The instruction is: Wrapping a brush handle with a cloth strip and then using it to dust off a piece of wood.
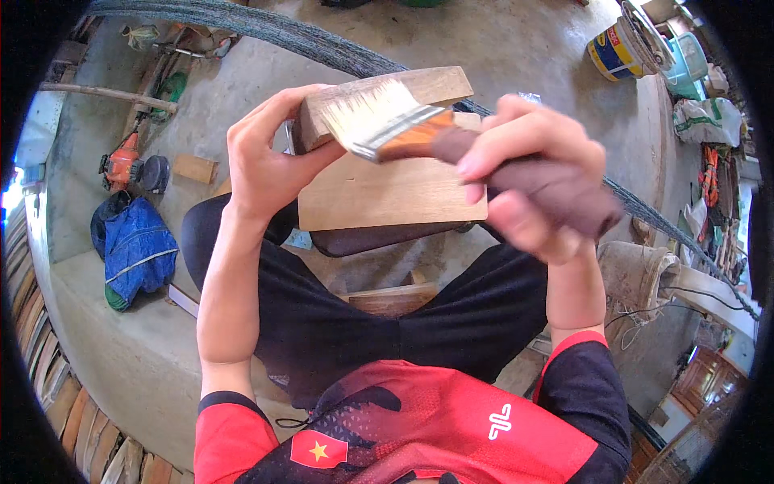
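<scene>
My left hand (270,153) is closed around the left end of a brown wooden block (439,83), which it holds up above a light wooden board (387,198). A paintbrush (415,139) with pale bristles, a metal band and a long brown handle is gripped in my right hand (544,157). Its bristles overlap the block's near face in this view; I cannot tell whether they touch it. Motion blurs my right fingers and the handle's end. The board rests on a dark-edged support between my knees.
A thick grey-blue bundle of strands (314,44) crosses beyond the block and runs down the right side. On the left are an orange motor tool (123,161), a blue cloth bundle (139,246) and a small wood block (194,168). A bucket (621,52) stands at the far right.
</scene>
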A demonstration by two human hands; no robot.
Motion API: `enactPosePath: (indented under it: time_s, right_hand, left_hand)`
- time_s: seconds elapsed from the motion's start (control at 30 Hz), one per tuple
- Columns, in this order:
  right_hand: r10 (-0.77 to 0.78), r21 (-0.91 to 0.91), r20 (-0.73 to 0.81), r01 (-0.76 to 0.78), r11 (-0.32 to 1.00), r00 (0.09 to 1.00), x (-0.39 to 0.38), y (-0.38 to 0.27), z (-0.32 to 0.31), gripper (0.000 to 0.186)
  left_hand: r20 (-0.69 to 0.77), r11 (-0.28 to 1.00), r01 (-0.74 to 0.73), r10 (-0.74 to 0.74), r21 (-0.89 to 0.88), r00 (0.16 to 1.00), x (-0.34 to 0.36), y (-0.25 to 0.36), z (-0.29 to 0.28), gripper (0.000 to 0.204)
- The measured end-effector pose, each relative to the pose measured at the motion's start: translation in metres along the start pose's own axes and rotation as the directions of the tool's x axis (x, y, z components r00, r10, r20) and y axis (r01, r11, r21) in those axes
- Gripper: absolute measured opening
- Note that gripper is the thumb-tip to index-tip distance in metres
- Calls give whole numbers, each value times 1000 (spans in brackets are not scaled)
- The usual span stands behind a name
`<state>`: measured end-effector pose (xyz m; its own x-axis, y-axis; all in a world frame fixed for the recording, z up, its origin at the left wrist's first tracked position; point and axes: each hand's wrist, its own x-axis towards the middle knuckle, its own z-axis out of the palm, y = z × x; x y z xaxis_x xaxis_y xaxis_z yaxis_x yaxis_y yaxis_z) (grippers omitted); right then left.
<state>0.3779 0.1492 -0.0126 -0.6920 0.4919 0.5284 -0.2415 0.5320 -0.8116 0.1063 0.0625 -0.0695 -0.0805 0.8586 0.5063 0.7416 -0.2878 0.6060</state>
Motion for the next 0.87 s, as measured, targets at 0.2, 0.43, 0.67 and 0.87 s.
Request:
enactPosePath:
  time_s: [0.2,0.43,0.67,0.87]
  right_hand:
    - [-34,-85,-24,31,996,999,5,5,-5,24]
    - [-37,-41,-131,32,999,991,5,5,-3,28]
    - [-25,58,-45,28,998,999,1,11,0,30]
    - [-58,8,53,58,998,997,4,9,-3,26]
  left_hand:
    - [-12,1000,16,-16,-17,1000,1,4,1,46]
    - [-8,1000,1,-1,-2,1000,3,7,2,46]
    - [-10,1000,-1,1,-25,1000,0,2,1,51]
    - [-1,1000,14,-14,2,1000,1,5,0,52]
